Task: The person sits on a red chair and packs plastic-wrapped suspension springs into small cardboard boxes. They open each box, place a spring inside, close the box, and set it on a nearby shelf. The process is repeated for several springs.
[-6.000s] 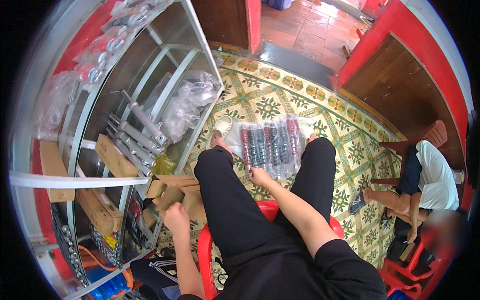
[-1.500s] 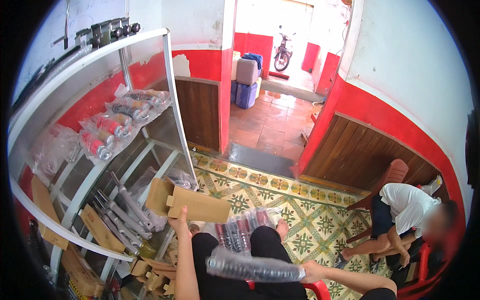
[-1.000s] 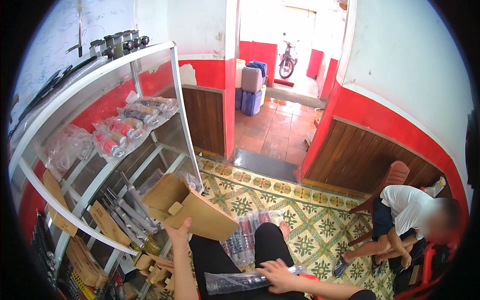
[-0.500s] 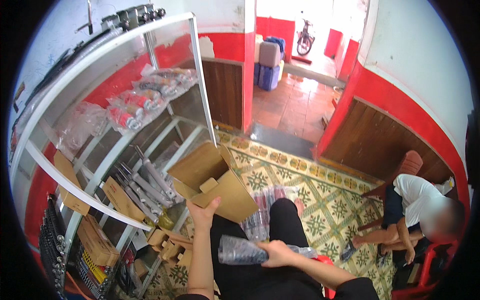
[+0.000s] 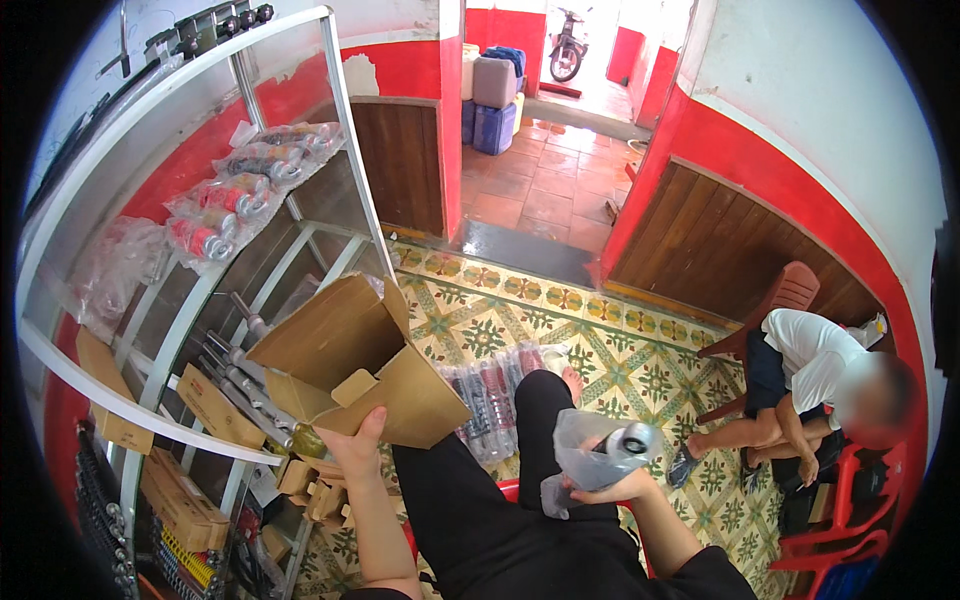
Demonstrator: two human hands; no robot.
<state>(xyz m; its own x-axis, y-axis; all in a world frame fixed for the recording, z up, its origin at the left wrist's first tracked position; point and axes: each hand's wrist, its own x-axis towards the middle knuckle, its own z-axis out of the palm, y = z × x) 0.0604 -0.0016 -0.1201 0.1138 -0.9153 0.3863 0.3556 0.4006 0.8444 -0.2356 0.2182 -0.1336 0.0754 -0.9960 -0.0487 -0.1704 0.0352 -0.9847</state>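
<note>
My left hand (image 5: pixel 358 445) grips the lower edge of an open brown cardboard box (image 5: pixel 412 396), thumb on its near outer side. The box tilts above my left knee, its mouth facing far left; its inside looks bare where it shows. Over on the right, beside my right thigh, my right hand (image 5: pixel 622 488) is closed round a plastic-wrapped shock absorber (image 5: pixel 634 438). Its silver ringed end points up and the clear bag bunches around it. Past my knees, several plastic-wrapped shock absorbers (image 5: pixel 488 405) lie side by side on the tiled floor.
On my left stands a metal-framed shelf (image 5: pixel 352 150) with bagged shock absorbers (image 5: pixel 240 180), grey fork tubes (image 5: pixel 240 385) and cardboard boxes (image 5: pixel 185 500). At the right a person (image 5: pixel 810 350) sits near red plastic chairs (image 5: pixel 845 500). A doorway with stacked jugs (image 5: pixel 494 125) lies ahead.
My right hand has lifted the wrapped shock absorber from over my lap, moved it right and turned it end-up. The box has shifted left with my left hand. The whole view has swung slightly.
</note>
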